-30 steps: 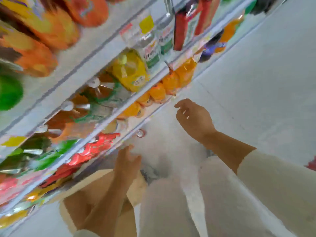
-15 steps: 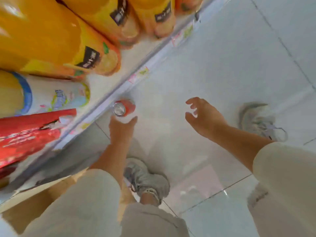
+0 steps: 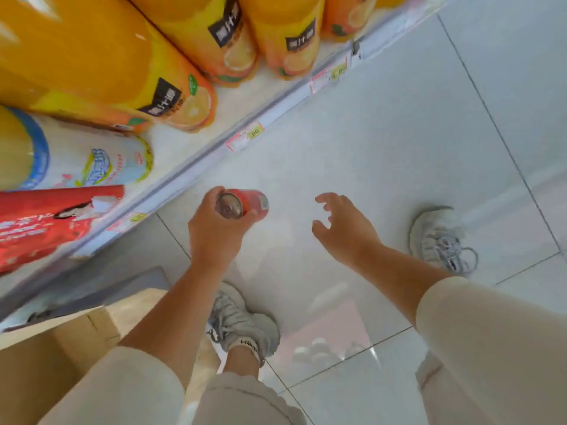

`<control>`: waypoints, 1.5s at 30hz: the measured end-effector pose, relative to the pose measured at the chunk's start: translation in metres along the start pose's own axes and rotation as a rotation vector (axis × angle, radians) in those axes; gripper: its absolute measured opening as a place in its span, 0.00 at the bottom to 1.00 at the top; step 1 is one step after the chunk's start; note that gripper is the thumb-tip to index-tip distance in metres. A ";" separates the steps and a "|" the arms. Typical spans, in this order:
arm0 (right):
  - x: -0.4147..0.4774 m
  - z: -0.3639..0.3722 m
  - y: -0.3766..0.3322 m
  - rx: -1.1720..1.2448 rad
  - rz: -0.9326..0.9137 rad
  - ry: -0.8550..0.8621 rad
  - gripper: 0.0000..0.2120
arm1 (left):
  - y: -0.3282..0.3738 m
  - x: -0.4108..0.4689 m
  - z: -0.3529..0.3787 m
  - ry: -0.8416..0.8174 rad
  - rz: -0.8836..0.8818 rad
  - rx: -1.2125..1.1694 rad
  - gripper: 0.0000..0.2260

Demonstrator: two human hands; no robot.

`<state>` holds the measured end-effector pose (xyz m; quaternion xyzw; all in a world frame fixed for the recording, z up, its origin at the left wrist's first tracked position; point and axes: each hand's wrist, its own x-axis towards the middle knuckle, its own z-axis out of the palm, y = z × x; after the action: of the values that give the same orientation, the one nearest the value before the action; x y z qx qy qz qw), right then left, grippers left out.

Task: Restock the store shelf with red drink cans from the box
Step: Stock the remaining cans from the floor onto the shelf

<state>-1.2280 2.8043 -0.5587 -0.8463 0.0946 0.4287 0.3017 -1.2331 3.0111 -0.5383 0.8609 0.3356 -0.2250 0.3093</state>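
Now wraps the left hand [image 3: 214, 237] round the red can [image 3: 254, 204], centre of the frame, just in front of the shelf [image 3: 211, 150] rail. Shows the can's silver top toward the camera, body tilted away to the right, thumb and fingers curled about the upper end. Cannot tell whether lifted clear of the floor [image 3: 383, 133] or resting on it.

Holds the right hand [image 3: 346, 231] just right of centre, apart from the can, fingers spread and loosely bent, grasping nothing.

Differs from half a second back: then only reaching, left fingertips short of the can, loose on the tiles by the shelf foot; now closed on it. Differs too in the view, dropped from the upper shelves a second ago to the bottom shelf and the floor.

Probably means one stray can recovered and in hand, though not yet shelved. Leaves the placing step to do: lifting and setting the can upright among its kind.

Sees no row of red cans on the shelf at upper left, only orange juice bottles [image 3: 101, 65], a pale bottle [image 3: 86, 161] and a red carton [image 3: 49, 219], so cannot tell the slot. Catches the box [image 3: 46, 360] at lower left, contents hidden.
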 end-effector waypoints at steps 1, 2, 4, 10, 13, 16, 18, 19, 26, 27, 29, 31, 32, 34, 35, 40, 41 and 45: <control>-0.015 -0.012 -0.013 0.006 -0.030 0.004 0.25 | 0.018 -0.022 -0.014 -0.052 0.040 -0.002 0.30; -0.032 -0.026 -0.027 0.009 -0.073 0.011 0.30 | 0.038 -0.044 -0.029 -0.092 0.086 0.006 0.31; -0.070 -0.058 -0.056 -0.001 -0.193 0.020 0.40 | 0.080 -0.085 -0.063 -0.156 0.154 0.043 0.31; -0.212 -0.174 -0.144 0.084 -0.454 0.108 0.44 | 0.209 -0.203 -0.199 -0.161 0.358 0.153 0.34; -0.290 -0.241 -0.190 0.078 -0.505 0.201 0.39 | 0.266 -0.263 -0.280 -0.124 0.479 0.157 0.35; -0.362 -0.296 -0.238 0.116 -0.569 0.291 0.39 | 0.310 -0.318 -0.359 -0.040 0.587 0.096 0.35; -0.405 -0.324 -0.272 0.178 -0.617 0.345 0.39 | 0.331 -0.349 -0.404 0.033 0.658 0.020 0.35; -0.426 -0.337 -0.289 0.216 -0.651 0.364 0.38 | 0.339 -0.363 -0.424 0.073 0.700 -0.025 0.35; -0.540 -0.404 -0.382 0.388 -0.948 0.516 0.36 | 0.361 -0.439 -0.549 0.396 0.940 -0.322 0.24; -0.553 -0.412 -0.393 0.399 -0.986 0.522 0.36 | 0.357 -0.444 -0.565 0.514 0.961 -0.318 0.23; -0.576 -0.428 -0.412 0.403 -1.052 0.526 0.33 | 0.348 -0.446 -0.594 0.821 0.994 -0.195 0.22; -0.593 -0.443 -0.432 0.390 -1.118 0.525 0.30 | 0.338 -0.439 -0.622 1.055 1.009 -0.036 0.22; -0.600 -0.448 -0.443 0.372 -1.145 0.529 0.30 | 0.333 -0.433 -0.634 1.105 1.007 0.016 0.23; -0.611 -0.454 -0.467 0.347 -1.198 0.539 0.32 | 0.321 -0.418 -0.652 1.137 0.974 0.072 0.24; -0.615 -0.457 -0.479 0.351 -1.223 0.543 0.33 | 0.314 -0.408 -0.656 1.132 0.939 0.094 0.25; -0.606 -0.466 -0.534 0.320 -1.247 0.523 0.29 | 0.283 -0.364 -0.663 1.116 0.801 0.006 0.23; -0.598 -0.467 -0.542 0.304 -1.231 0.521 0.29 | 0.280 -0.359 -0.663 1.124 0.806 -0.023 0.21; -0.571 -0.473 -0.567 0.236 -1.163 0.498 0.33 | 0.279 -0.352 -0.661 1.145 0.855 -0.075 0.16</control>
<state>-1.0247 2.9220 0.3449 -0.7947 -0.2659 -0.0274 0.5449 -1.1519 3.1456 0.2451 0.8888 0.0860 0.4147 0.1750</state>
